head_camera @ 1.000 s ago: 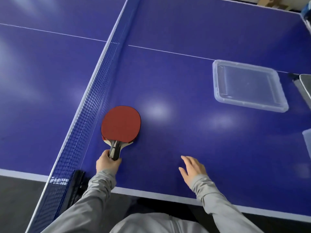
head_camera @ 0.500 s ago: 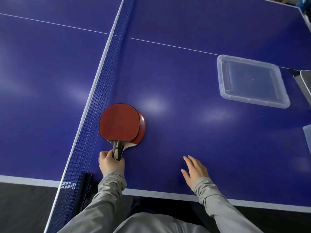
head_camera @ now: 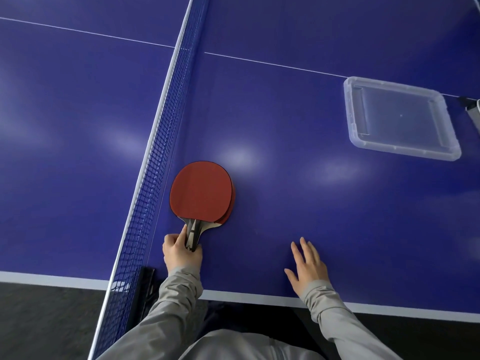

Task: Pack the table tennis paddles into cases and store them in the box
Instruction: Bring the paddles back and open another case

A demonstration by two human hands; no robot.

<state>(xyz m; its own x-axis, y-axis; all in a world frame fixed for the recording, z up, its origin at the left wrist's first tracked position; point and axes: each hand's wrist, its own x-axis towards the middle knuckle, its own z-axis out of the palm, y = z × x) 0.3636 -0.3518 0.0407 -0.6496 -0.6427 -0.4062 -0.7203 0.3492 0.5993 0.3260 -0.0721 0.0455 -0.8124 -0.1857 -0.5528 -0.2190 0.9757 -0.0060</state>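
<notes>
Paddles (head_camera: 201, 192) lay stacked beside the net (head_camera: 155, 162); within the last second the top one had slid left, baring the lower blade's edge. Left hand (head_camera: 181, 252) gripped the handles; right hand (head_camera: 309, 268) rested open, empty. Packing had probably barely started; the clear lid (head_camera: 363, 141) lay well apart.

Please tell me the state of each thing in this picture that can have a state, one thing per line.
Top paddle: red face up, stacked on a second paddle, handle gripped by the left hand.
Lower paddle: flat on the table, only its right edge shows.
Left hand: closed on the handle.
Right hand: open, fingers spread, holding nothing.
Clear plastic lid: flat on the table, apart from the paddles.
Net: stretched, upright.
</notes>
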